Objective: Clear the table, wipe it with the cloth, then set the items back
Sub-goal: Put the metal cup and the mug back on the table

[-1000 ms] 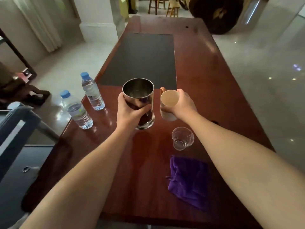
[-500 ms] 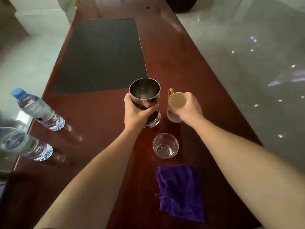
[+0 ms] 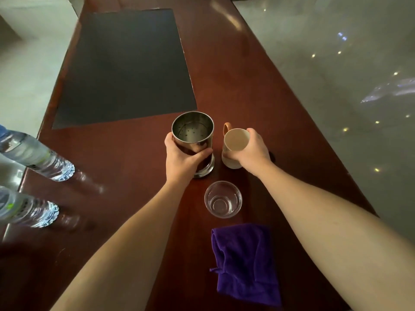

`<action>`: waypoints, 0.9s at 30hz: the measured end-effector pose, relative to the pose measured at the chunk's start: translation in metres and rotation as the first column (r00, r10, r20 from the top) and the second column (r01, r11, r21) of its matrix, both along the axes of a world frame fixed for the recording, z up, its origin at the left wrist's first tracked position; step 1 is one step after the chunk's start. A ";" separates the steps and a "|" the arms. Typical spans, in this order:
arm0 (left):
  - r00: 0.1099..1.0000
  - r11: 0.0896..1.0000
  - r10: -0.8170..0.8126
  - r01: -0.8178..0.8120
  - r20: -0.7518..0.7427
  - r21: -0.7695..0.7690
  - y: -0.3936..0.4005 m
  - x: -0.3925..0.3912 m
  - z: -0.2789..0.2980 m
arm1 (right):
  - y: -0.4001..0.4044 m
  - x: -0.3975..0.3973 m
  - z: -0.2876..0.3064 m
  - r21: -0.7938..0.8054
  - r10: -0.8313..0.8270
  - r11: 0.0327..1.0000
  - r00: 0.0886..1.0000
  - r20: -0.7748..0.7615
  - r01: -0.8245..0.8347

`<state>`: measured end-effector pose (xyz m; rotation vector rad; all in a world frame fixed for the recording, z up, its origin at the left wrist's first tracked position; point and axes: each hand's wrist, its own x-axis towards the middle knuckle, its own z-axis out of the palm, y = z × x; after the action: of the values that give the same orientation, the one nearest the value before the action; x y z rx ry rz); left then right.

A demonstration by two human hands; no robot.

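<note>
**Observer:** What have you got hold of?

**Operator:** My left hand point(image 3: 182, 158) is wrapped round the steel canister point(image 3: 193, 142), fingers curled about its near side and the thumb closed across the front, low on the wall. My right hand point(image 3: 251, 151) grips the cream mug point(image 3: 234, 147) from the right, fingers closed round the body. The orange handle points far-left, away from my palm, so I'm taking it by the wall, not by the handle.

**Observer:** Lifted, or on the wood?

**Operator:** I can't tell for sure; both bases look to be on or just above the table point(image 3: 247, 90). I judge this as the clearing step, two items at once.

**Observer:** Why the low grip on the canister?

**Operator:** It's tall and polished. A full wrap seems the safest way to keep it upright and stop it slipping.

**Observer:** What's left?

**Operator:** An empty glass tumbler point(image 3: 223, 199) stands just near of both hands, between my forearms. Two water bottles point(image 3: 45, 160) stand at the left edge. The purple cloth point(image 3: 246, 263) lies crumpled nearest me, untouched, handy for wiping. A dark mat point(image 3: 125, 63) lies on the far side.
</note>
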<state>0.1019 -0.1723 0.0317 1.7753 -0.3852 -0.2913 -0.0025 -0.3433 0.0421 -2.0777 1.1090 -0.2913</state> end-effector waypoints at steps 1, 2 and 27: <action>1.000 1.000 -0.001 0.001 -0.002 0.001 0.001 0.000 -0.001 | 0.000 0.000 -0.001 0.013 0.000 1.000 1.000 0.009 0.000; 1.000 1.000 0.000 0.000 -0.005 0.003 0.002 -0.001 -0.002 | 0.000 -0.001 -0.001 0.022 0.002 1.000 1.000 0.013 -0.002; 0.938 0.895 0.081 -0.218 0.338 0.390 0.037 -0.036 0.099 | 0.030 -0.025 0.100 -0.334 0.127 0.928 0.983 -0.129 -0.164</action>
<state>0.0656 -0.1355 0.1304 2.2792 -0.4284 0.0304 -0.0273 -0.3132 0.1418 -2.4980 1.0127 -0.3236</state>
